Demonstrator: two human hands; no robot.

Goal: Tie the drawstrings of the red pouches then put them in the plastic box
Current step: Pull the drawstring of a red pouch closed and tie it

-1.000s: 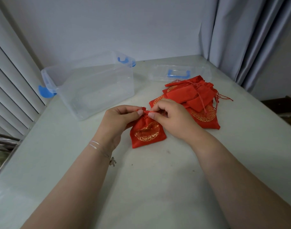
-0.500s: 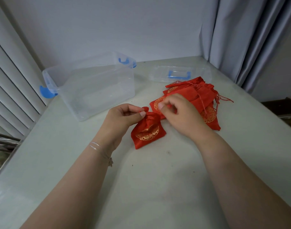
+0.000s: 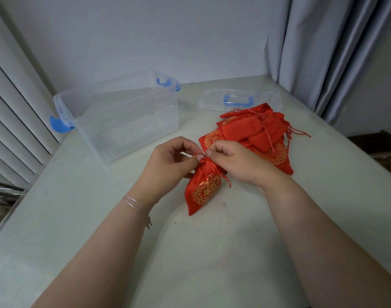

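Observation:
A red pouch [image 3: 203, 190] with a gold round pattern lies tilted on the pale table [image 3: 212, 252], its neck gathered tight. My left hand [image 3: 170, 165] pinches the pouch's neck from the left. My right hand [image 3: 239, 161] pinches the drawstring at the same neck from the right, fingertips almost touching the left thumb. A loose string end hangs beside the pouch. A pile of several more red pouches [image 3: 254, 134] lies just behind my right hand. The clear plastic box [image 3: 123, 116] with blue latches stands open at the back left, nothing visible inside.
The box's clear lid [image 3: 239, 101] with a blue handle lies flat behind the pile. Window blinds [image 3: 14, 121] run along the left table edge, a grey curtain [image 3: 336, 52] hangs at the back right. The table's right edge drops off near a dark object.
My right hand, which had pulled away to the right, came back to the pouch's neck. The pouch now lies more tilted with its neck drawn tight.

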